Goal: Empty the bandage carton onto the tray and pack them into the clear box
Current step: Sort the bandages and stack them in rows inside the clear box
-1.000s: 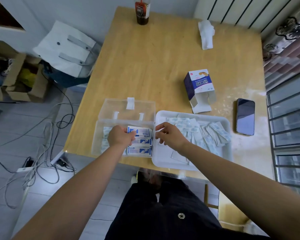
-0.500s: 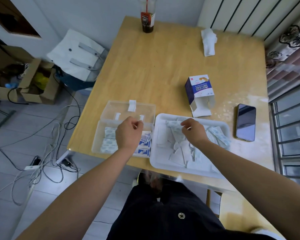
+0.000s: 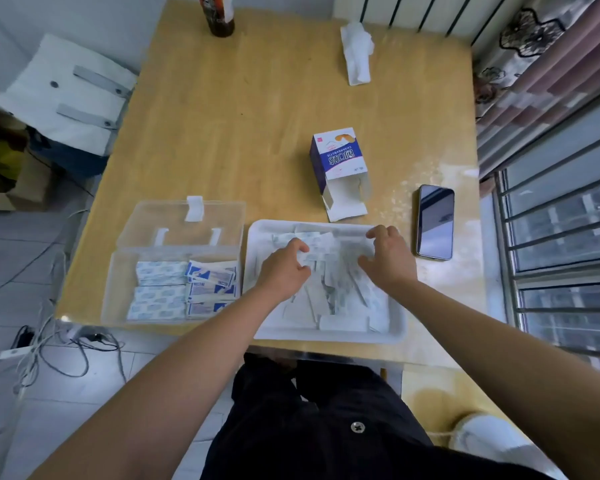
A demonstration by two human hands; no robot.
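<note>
The white tray [image 3: 326,336] sits at the table's near edge with a loose pile of wrapped bandages [image 3: 329,292] in it. My left hand [image 3: 283,270] is over the tray's left half, thumb and forefinger pinching bandages at the top of the pile. My right hand [image 3: 390,258] is over the tray's right half, its fingers curled round bandages near the far rim. Left of the tray stands the clear box [image 3: 118,289], its lid [image 3: 181,223] folded back, with stacked bandages [image 3: 184,289] inside. The bandage carton [image 3: 336,157] lies beyond the tray, its open flap toward me.
A phone [image 3: 435,221] lies face up right of the tray. A dark bottle [image 3: 219,15] and a crumpled tissue [image 3: 357,50] are at the table's far side. Cables and a cardboard box lie on the floor to the left, window bars on the right.
My left hand left the clear box and moved right onto the tray's pile. My right hand shifted from the tray's left part toward its far right.
</note>
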